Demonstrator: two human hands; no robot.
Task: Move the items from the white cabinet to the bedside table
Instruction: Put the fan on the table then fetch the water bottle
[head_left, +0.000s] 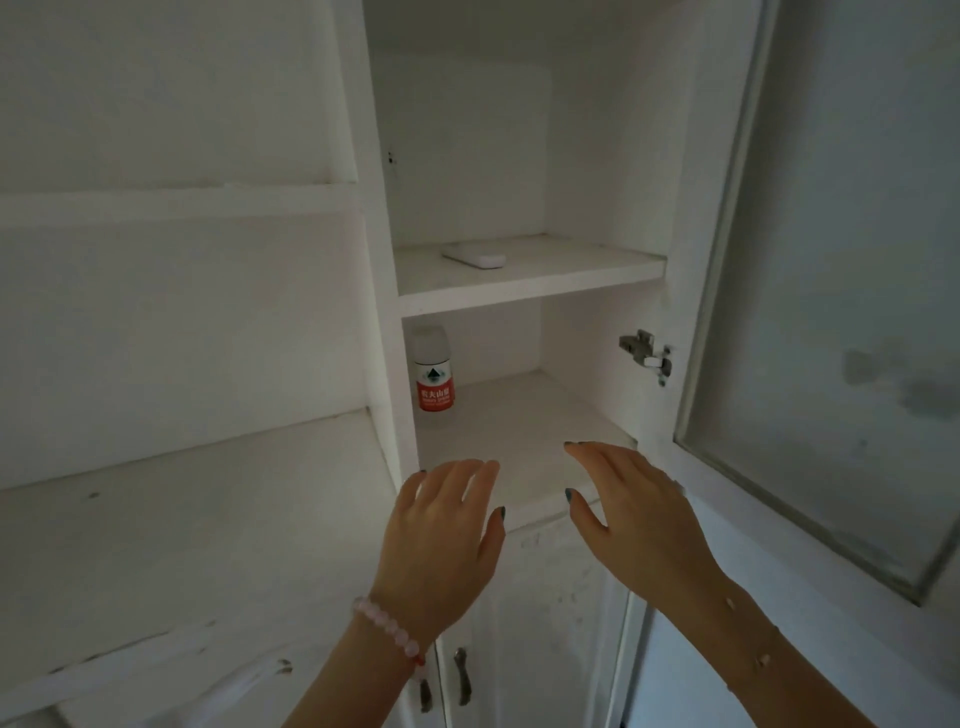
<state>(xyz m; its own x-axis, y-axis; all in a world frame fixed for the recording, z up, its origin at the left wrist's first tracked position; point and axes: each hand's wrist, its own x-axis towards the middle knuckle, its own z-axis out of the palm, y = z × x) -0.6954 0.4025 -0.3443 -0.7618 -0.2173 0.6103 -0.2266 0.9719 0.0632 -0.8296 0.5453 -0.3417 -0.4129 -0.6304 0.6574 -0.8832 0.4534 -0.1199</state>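
With our left hand (441, 525) and right hand (628, 499) both spread and empty before the white cabinet (519, 421), we should reach deep left and grip the bottle (434, 376) around its label.

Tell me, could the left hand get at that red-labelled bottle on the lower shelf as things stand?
Probably yes. The cabinet door stands open, the left hand is empty at the shelf's front edge, and nothing lies between it and the bottle at the back left corner.

Matt white painted cabinet (530, 280), clear plastic bottle (434, 371), metal hinge (647, 356), frosted glass door (841, 291)
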